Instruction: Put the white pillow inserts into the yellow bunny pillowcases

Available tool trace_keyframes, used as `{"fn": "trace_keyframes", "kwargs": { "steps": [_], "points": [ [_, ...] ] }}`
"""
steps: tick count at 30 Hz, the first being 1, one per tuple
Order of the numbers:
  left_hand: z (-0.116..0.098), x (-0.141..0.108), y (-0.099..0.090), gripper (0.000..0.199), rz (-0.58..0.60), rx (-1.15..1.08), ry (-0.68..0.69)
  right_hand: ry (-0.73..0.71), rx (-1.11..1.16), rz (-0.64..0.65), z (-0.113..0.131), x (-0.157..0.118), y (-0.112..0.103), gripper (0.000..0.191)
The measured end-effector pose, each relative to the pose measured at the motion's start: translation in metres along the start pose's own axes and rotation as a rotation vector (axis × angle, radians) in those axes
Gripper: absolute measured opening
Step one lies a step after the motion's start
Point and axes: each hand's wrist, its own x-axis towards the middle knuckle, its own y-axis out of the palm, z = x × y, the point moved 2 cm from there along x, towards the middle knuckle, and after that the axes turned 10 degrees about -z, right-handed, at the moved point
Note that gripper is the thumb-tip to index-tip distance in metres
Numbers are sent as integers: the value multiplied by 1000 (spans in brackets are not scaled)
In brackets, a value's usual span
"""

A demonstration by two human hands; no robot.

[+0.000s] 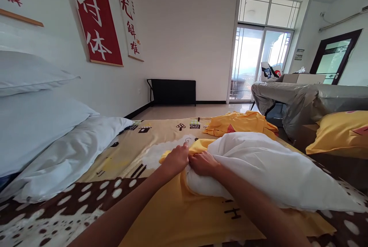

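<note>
A plump white pillow (264, 168) lies on the patterned bedding, its left end bunched inside the mouth of a yellow pillowcase (172, 212). My left hand (177, 158) is closed on the gathered yellow cloth at the opening. Right beside it, my right hand (202, 163) is closed around the white pillow's end, knuckles up. Both hands touch or nearly touch. The fingertips and the exact cloth pinched in each are partly hidden. More of the yellow case spreads flat beneath my forearms and under the pillow.
White pillows (37, 124) are stacked at the left. Crumpled yellow cloth (241, 122) lies beyond the white pillow, and a yellow pillow (342, 134) rests at the right. A plastic-covered table (330, 91) holds boxes. A black folded panel (174, 91) leans against the far wall.
</note>
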Motion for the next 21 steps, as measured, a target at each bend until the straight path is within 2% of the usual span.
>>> {"fn": "trace_keyframes", "kwargs": {
  "steps": [2,5,7,10,13,16,18,21],
  "points": [
    [-3,-7,1,30,6,-35,12,7,1,-2,-5,7,5,24],
    [-8,-13,-6,33,-13,-84,26,61,-17,-60,-20,15,-3,26],
    [-12,-10,-14,37,-95,-120,-2,103,-34,-102,-24,15,-7,30],
    [-17,-3,-18,40,-229,-157,-58,69,-24,-103,-7,7,3,28],
    [-19,0,-2,42,-173,-142,-52,-37,13,-68,16,-8,18,20],
    [-10,-8,20,46,-102,-140,-30,-119,66,-82,18,-23,7,17],
    [0,-17,30,49,-50,-140,-5,-166,149,-84,4,-34,-14,30],
    [11,-30,36,54,47,-127,5,-152,211,-24,-29,-52,-41,70]
  ]
}}
